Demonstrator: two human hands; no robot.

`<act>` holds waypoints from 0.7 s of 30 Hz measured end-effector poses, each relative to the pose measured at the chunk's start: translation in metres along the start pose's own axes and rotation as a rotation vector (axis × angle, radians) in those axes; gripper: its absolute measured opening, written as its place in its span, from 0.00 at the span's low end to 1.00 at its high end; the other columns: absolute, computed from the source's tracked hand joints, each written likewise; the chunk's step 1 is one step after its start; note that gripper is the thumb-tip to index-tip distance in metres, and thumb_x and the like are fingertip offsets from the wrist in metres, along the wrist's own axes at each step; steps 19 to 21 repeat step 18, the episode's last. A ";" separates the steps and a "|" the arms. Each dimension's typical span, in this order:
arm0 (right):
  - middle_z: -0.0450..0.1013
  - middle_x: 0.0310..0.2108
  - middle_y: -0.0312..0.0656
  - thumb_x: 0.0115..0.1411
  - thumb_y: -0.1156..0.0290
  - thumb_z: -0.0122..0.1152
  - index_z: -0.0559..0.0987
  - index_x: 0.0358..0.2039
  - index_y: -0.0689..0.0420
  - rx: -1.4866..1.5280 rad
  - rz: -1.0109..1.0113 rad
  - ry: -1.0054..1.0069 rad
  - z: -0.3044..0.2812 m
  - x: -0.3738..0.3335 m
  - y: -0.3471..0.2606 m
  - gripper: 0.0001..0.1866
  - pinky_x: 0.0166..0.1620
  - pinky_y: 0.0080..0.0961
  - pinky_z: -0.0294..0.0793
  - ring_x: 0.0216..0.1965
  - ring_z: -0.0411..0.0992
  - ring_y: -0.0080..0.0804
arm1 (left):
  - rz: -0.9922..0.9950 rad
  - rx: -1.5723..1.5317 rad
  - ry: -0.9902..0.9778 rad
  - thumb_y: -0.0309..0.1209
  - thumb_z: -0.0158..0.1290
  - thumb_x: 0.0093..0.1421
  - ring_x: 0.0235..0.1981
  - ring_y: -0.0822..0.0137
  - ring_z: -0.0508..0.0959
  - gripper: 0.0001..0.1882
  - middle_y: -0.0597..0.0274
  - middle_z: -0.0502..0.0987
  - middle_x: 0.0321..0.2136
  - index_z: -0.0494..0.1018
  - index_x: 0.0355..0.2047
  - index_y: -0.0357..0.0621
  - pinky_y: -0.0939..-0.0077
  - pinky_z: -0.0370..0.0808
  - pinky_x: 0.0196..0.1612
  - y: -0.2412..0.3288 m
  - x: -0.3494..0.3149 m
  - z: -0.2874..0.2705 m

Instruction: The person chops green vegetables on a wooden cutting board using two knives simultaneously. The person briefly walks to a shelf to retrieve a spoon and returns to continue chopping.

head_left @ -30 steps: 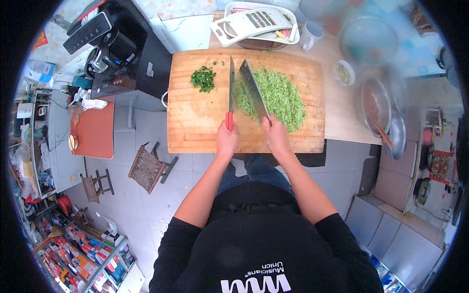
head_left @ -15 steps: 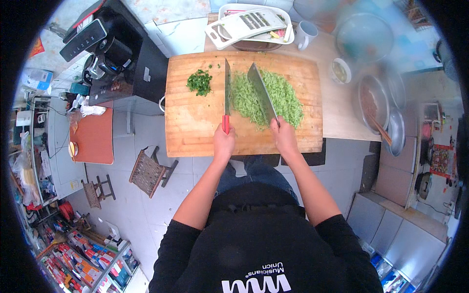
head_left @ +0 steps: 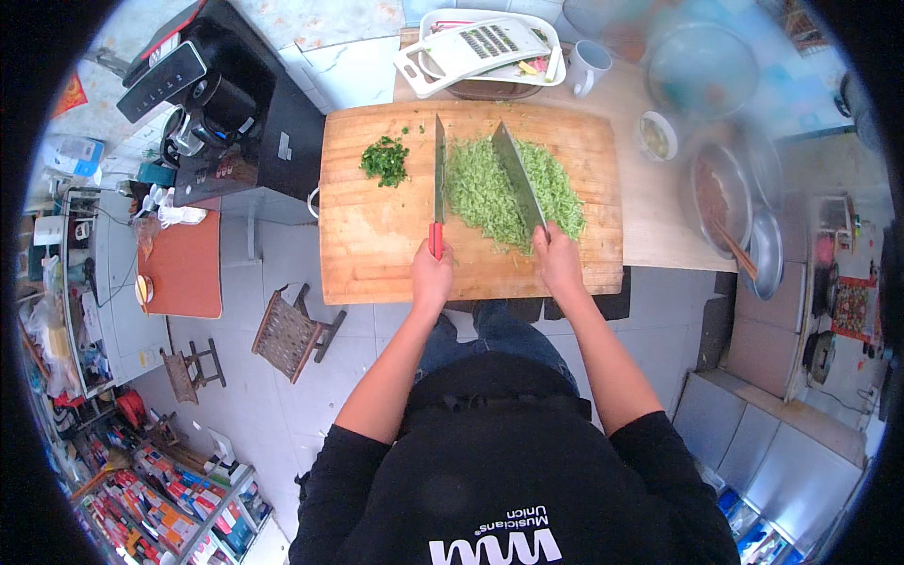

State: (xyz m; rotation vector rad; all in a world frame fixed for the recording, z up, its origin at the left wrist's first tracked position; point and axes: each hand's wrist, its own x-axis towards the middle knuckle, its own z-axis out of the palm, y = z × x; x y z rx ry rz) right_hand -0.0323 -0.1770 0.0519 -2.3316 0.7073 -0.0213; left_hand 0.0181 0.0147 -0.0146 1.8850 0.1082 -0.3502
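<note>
My left hand [head_left: 432,275] is closed round the red handle of a kitchen knife [head_left: 439,174]. That blade stands nearly edge-on along the left side of a heap of shredded green vegetable [head_left: 485,188]. In my right hand [head_left: 558,259] is a cleaver [head_left: 518,174], its wide dark blade slanting across the heap and hiding part of it; its handle is covered by my fingers. Both knives are over a thick wooden cutting board [head_left: 377,254]. A small pile of chopped dark green herbs [head_left: 384,161] lies on the board left of the knives.
Beyond the board, a white grater [head_left: 476,49] rests across a white tray [head_left: 556,71], with a mug [head_left: 589,68] beside it. To the right are a small bowl [head_left: 656,137] and a metal basin [head_left: 702,198] with chopsticks [head_left: 736,249]. A black appliance [head_left: 250,122] stands left. A woven stool [head_left: 290,337] is on the floor.
My right hand and the cleaver have shifted to the right over the shredded heap. The left hand and its knife stay nearly in place.
</note>
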 end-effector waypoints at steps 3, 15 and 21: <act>0.69 0.18 0.58 0.60 0.63 0.46 0.70 0.30 0.63 0.011 0.026 0.078 0.004 -0.004 0.008 0.14 0.27 0.47 0.67 0.24 0.70 0.57 | -0.066 0.035 -0.030 0.28 0.47 0.54 0.26 0.58 0.74 0.06 0.52 0.72 0.20 0.68 0.28 0.37 0.67 0.69 0.32 0.014 -0.003 -0.001; 0.68 0.16 0.54 0.61 0.63 0.44 0.69 0.30 0.62 0.033 0.034 0.058 -0.006 0.003 0.021 0.14 0.25 0.43 0.66 0.21 0.70 0.55 | -0.065 -0.062 0.005 0.28 0.48 0.55 0.19 0.74 0.66 0.05 0.67 0.65 0.16 0.67 0.24 0.40 0.75 0.65 0.23 -0.004 0.000 0.002; 0.72 0.21 0.57 0.59 0.59 0.47 0.70 0.31 0.62 0.096 0.203 0.001 -0.028 -0.005 -0.005 0.16 0.29 0.40 0.71 0.25 0.74 0.49 | -0.081 0.061 -0.039 0.28 0.48 0.54 0.27 0.58 0.75 0.06 0.51 0.73 0.22 0.69 0.30 0.37 0.67 0.70 0.33 0.015 -0.004 -0.004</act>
